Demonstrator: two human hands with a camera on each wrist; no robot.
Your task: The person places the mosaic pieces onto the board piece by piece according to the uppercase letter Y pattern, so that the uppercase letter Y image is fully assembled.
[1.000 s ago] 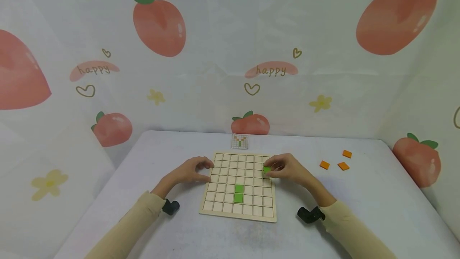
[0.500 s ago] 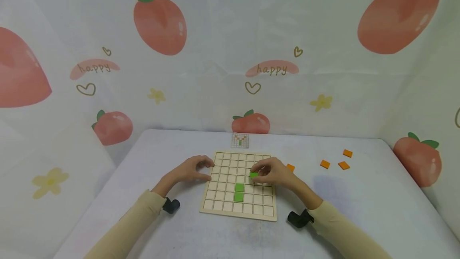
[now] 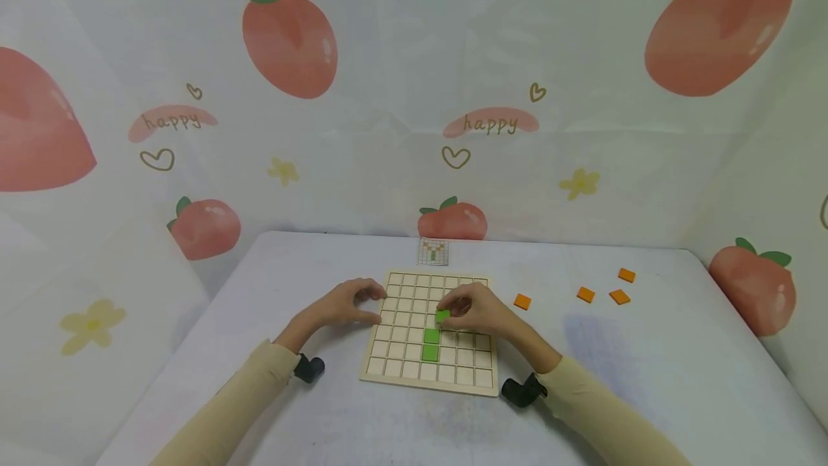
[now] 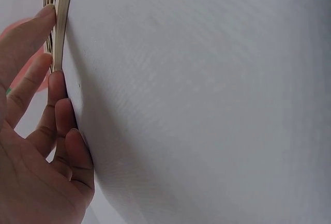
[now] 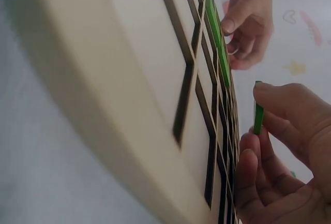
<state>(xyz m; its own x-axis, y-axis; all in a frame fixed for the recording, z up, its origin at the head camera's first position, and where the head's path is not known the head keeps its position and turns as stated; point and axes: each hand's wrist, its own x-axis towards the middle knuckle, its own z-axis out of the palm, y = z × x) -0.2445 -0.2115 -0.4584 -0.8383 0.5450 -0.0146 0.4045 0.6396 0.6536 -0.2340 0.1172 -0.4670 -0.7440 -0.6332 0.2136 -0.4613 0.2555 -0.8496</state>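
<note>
1. Green tile [image 3: 443, 316]: we are finding it over the gridded board [image 3: 410, 369], just off the middle toward one o'clock (dial centred on the board, twelve toward the backdrop [image 3: 388, 56]).
2. Right hand [image 3: 479, 308]: it is pinching the green tile between thumb and fingers, spacing narrow. In the right wrist view we are seeing the tile standing on edge, apart from the board's surface.
3. Left hand [image 3: 343, 305]: it is resting at the board's edge between nine and ten o'clock, thumb and forefinger spread wide in a curve. In the left wrist view we are noting fingertips [image 4: 57, 81] touching that edge.
4. Two placed green tiles [image 3: 430, 345]: these are lying flat in neighbouring cells, one directly at six o'clock of the other. We are recording the pinched tile at one o'clock of the farther one.
5. Four orange tiles [image 3: 586, 295]: we are counting them on the white table [image 3: 362, 423], between two and three o'clock, well apart from the pinched tile.
6. Small printed card [image 3: 433, 252]: it is lying at twelve o'clock, beyond the board, showing a grid with orange and green squares.
7. Pale sleeves [image 3: 608, 408]: they are reaching in from eight and four o'clock.
</note>
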